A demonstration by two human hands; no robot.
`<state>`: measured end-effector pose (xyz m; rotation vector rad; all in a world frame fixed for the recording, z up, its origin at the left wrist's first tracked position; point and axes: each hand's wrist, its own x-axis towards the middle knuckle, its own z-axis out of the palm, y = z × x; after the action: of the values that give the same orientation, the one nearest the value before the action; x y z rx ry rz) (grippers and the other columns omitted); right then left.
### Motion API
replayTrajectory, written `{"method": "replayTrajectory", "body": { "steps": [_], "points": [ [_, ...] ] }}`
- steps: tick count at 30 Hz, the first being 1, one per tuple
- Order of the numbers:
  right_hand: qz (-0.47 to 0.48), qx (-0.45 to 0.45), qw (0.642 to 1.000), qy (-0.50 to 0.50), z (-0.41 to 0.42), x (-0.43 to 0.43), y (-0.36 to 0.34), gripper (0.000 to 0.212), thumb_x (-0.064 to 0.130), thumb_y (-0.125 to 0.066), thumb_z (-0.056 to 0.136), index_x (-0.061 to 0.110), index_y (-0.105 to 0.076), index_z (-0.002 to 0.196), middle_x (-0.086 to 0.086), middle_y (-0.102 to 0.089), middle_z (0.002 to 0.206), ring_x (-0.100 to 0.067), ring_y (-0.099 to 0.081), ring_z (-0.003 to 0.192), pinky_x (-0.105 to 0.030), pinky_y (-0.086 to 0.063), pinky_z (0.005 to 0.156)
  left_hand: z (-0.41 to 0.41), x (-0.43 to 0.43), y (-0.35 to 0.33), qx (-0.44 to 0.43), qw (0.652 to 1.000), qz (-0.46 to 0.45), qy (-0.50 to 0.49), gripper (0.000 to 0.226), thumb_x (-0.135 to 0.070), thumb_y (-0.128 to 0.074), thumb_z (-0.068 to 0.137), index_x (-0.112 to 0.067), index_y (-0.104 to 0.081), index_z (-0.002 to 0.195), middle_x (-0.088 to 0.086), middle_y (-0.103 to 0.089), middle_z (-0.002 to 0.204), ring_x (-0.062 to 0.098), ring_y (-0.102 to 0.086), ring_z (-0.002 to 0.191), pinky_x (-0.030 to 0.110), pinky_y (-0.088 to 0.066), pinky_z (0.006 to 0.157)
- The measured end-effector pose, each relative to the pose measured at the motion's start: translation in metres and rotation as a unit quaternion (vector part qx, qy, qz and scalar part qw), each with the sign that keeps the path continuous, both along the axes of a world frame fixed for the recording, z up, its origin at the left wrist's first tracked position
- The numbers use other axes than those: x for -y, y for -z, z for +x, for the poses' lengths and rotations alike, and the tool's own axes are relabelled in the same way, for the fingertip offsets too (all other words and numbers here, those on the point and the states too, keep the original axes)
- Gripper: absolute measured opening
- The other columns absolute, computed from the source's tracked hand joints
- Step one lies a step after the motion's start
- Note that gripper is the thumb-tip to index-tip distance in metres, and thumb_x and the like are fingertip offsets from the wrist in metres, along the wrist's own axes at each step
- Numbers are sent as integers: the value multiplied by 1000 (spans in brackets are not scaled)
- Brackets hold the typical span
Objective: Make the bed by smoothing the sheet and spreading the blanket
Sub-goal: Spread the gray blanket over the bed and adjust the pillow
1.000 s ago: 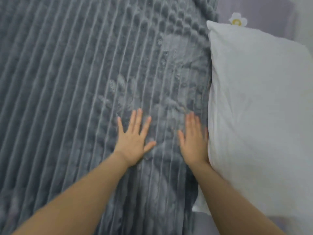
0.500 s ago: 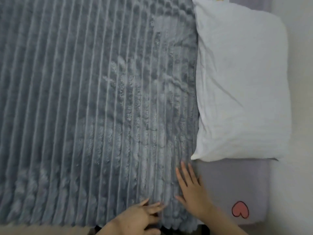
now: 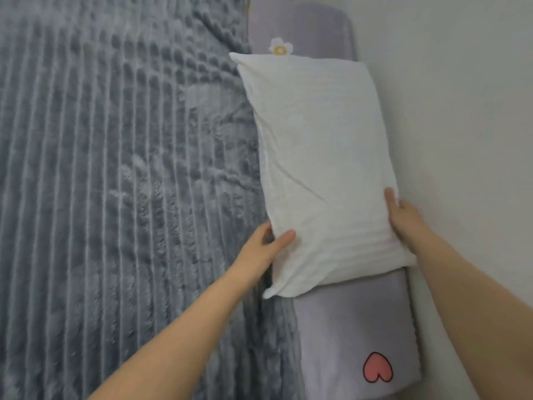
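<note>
Wall-side bed (image 3: 346,327), blanket (image 3: 115,197) spread at 9 o'clock.
The pillow (image 3: 317,168) is gripped by the left hand (image 3: 266,245) at its 7 o'clock edge, the right hand (image 3: 403,217) at 4 o'clock.

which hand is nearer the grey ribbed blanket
Left. The left hand grips the white pillow at the edge beside the grey blanket; the right hand grips its opposite edge, by the wall.

Grey ribbed blanket (image 3: 115,197) lies spread flat, seemingly smooth, its edge meeting the exposed lavender sheet (image 3: 346,327).
</note>
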<state>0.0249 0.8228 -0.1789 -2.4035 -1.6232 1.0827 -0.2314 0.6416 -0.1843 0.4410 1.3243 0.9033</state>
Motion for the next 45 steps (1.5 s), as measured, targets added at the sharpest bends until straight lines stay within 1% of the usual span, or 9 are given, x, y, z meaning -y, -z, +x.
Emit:
{"method": "replayTrajectory", "body": {
  "steps": [5,11,16,20,26,30,37,42,45],
  "points": [
    [117,-257,959,-36,-61,22,-34,27,35,-67,88,34,-62,114,21,-68,105,17,-62,89,-1,-46,72,-1,-67,-34,-17,977,14,-210,80,-40,-81,72,-23,-45,142,-5,-59,134,17,-56,122,41,-41,109],
    [199,-351,913,-58,-100,56,-65,18,44,-66,83,55,-64,97,30,-69,97,9,-66,89,-10,-51,71,-53,-28,-65,-265,914,80,-295,67,-73,-67,68,-41,-56,126,-30,-64,113,-16,-59,100,20,-45,84],
    [199,-206,957,39,-90,57,-7,21,32,-63,91,15,-52,97,2,-66,85,-25,-65,84,-27,-49,61,-39,-33,-5,-269,946,-57,-171,95,-78,-56,71,-24,-36,146,-4,-48,144,15,-48,131,37,-38,110],
    [52,-8,998,-22,-66,35,26,48,40,-41,100,13,-41,139,-20,-46,136,-36,-46,123,-42,-40,99,-41,-36,22,-198,969,-144,-33,109,-90,-48,60,-29,-32,148,-3,-44,147,24,-42,134,44,-35,113],
    [-26,-328,944,22,-86,10,7,52,55,-46,94,31,-44,140,8,-47,145,-8,-51,125,-23,-42,98,-47,-69,-8,-143,984,38,-100,66,-66,-60,78,-46,-36,136,-35,-52,123,-4,-52,118,25,-42,98],
    [175,-381,907,52,-92,-11,-27,23,45,-64,86,40,-62,108,27,-68,104,9,-63,94,-8,-49,76,-35,-107,-29,-158,971,100,-149,74,-66,-61,80,-41,-35,144,-26,-50,137,0,-49,125,31,-40,104],
    [70,-26,996,-50,-19,-38,3,57,54,-46,93,30,-41,144,-13,-52,139,-29,-48,128,-37,-35,111,14,-106,24,-179,982,-56,-2,83,-68,-46,87,-31,-13,153,-5,-39,151,21,-42,135,42,-33,113],
    [247,62,941,-221,-52,-48,18,62,61,-22,94,36,-21,151,-6,-19,160,-29,-22,145,-42,-16,118,33,-95,52,-212,973,-79,-38,70,-68,-27,92,-26,-30,148,-4,-42,148,21,-43,134,41,-35,110],
    [149,143,924,-321,-73,-42,52,53,60,-5,95,51,0,147,6,-4,162,-24,-11,149,-53,-12,116,38,-78,55,-210,970,-105,-69,55,-70,-32,90,-28,-37,124,-8,-54,125,19,-54,107,34,-40,88]
  ]
}}
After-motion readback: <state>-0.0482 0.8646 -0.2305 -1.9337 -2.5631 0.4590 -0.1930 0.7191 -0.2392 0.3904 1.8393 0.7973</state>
